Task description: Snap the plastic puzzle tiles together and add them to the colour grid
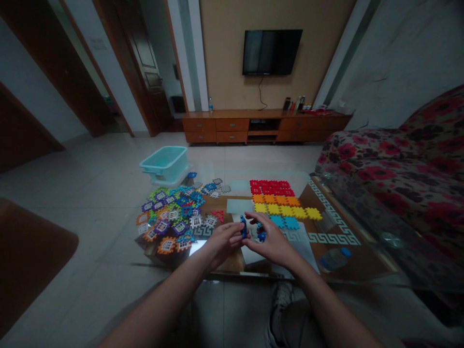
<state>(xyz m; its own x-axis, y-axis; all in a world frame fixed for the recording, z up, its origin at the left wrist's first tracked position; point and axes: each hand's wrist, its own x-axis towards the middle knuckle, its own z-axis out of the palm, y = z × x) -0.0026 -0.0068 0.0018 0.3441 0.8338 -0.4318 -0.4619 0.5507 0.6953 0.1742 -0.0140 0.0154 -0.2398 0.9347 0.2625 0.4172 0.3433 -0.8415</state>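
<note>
My left hand (225, 240) is closed on a dark blue interlocking plastic tile (243, 226), held up on edge over the glass table. Facing it, my right hand (268, 238) has thumb and fingers apart in a curve around the tile's right side; whether a fingertip touches it I cannot tell. More dark blue tile (261, 236) shows beside the right hand, partly hidden by it. Just beyond are light blue tiles (284, 222), then rows of yellow tiles (286, 210), orange tiles (276, 199) and red tiles (271, 187).
A mixed pile of tiles (170, 212) covers the table's left side. Behind it stands a turquoise bin (165, 162). A water bottle (334, 260) appears at the front right, near the glass table's edge (377, 280). A flowered sofa (391, 150) flanks the right side.
</note>
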